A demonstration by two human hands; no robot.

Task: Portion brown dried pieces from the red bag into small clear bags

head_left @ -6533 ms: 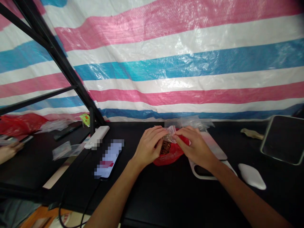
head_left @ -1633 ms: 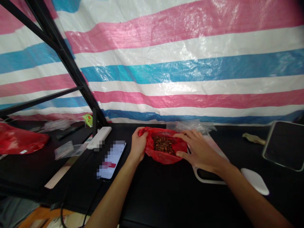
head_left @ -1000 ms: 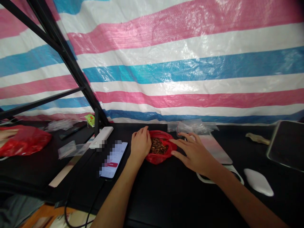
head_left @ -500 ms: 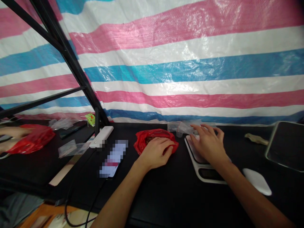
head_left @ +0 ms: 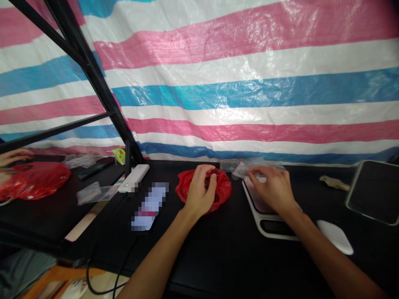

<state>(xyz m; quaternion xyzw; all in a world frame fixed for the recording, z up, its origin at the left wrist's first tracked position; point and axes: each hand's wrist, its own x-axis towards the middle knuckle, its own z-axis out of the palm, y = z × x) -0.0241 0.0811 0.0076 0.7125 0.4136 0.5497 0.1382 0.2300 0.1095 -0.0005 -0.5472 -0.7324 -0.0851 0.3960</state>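
Observation:
My left hand (head_left: 199,193) rests over a crumpled red plastic bag (head_left: 183,185). Its thumb and fingers are apart, and dark brown contents (head_left: 208,182) show through the gap. Over a white kitchen scale (head_left: 257,222), my right hand (head_left: 276,187) has its thumb and fingertips drawn together in a pinch. Whatever those fingertips hold, if anything, is too small or hidden to make out. Just behind them lie clear plastic bags (head_left: 240,168) and a small clear cup. The hand covers part of the scale's platform.
A phone (head_left: 151,205) and a white power strip (head_left: 135,177) lie left of the red bag. On the right are a white mouse (head_left: 335,237), a twisted tan scrap (head_left: 335,182) and a dark tablet-like panel (head_left: 375,192). Another person's hand (head_left: 14,157) is at another red bag (head_left: 46,178).
My left hand has lifted and turned, its thumb and fingers now apart above the bag. My right hand's spread fingers have come together. The other person's hand has risen off their bag.

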